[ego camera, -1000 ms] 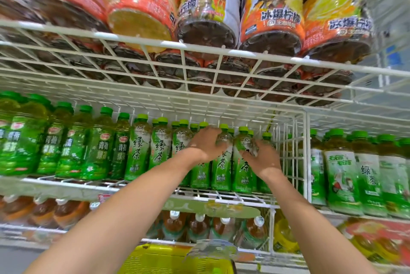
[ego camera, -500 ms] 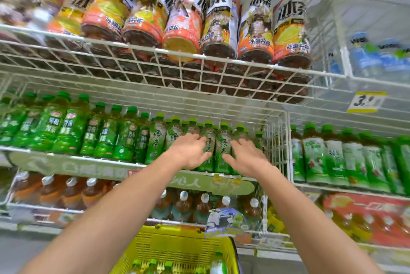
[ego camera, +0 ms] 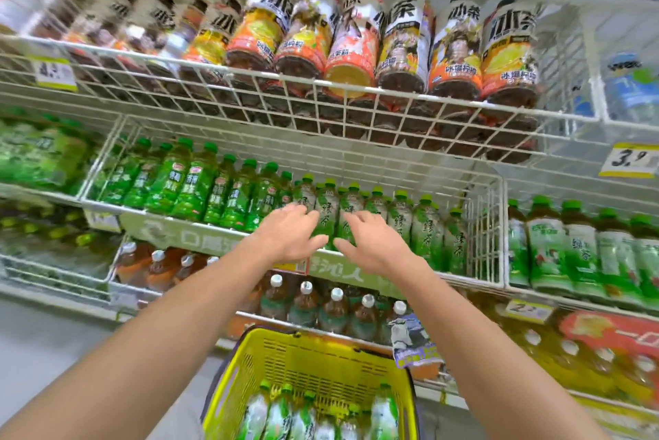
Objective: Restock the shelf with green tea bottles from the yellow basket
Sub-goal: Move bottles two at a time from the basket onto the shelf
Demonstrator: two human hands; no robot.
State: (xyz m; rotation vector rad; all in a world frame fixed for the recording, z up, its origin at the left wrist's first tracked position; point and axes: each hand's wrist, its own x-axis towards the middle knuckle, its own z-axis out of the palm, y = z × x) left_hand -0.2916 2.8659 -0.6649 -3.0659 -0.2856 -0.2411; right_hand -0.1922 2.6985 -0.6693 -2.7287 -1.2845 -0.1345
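Shelf [ego camera: 478, 225]: white wire grid, rectangular mesh, wire dividers; a pale green strip runs along its front edge.
Green tea bottles on shelf [ego camera: 426, 225]: clear plastic, upright, bright green screw caps, glossy green-and-white wrap labels with dark characters; packed side by side in the compartment left of the wire divider.
Left hand [ego camera: 290, 234]: bare, palm toward the bottles, grip loose with fingers spread; fingertips at the front-row labels, nothing held. Whether they touch cannot be told.
Right hand [ego camera: 367, 243]: bare, just beside the left hand, grip likewise spread wide and holding nothing; fingertips at the same front row.
Yellow basket [ego camera: 313, 357]: hard plastic, slotted walls, dark rim trim; below the hands, in front of the lower shelf.
Green tea bottles in basket [ego camera: 281, 411]: same green caps and labels, standing close together in its bottom.
Iced tea bottles [ego camera: 392, 43]: upper wire shelf, dark liquid, orange, yellow and white labels.
Price tag [ego camera: 629, 161]: yellow-edged card at right.
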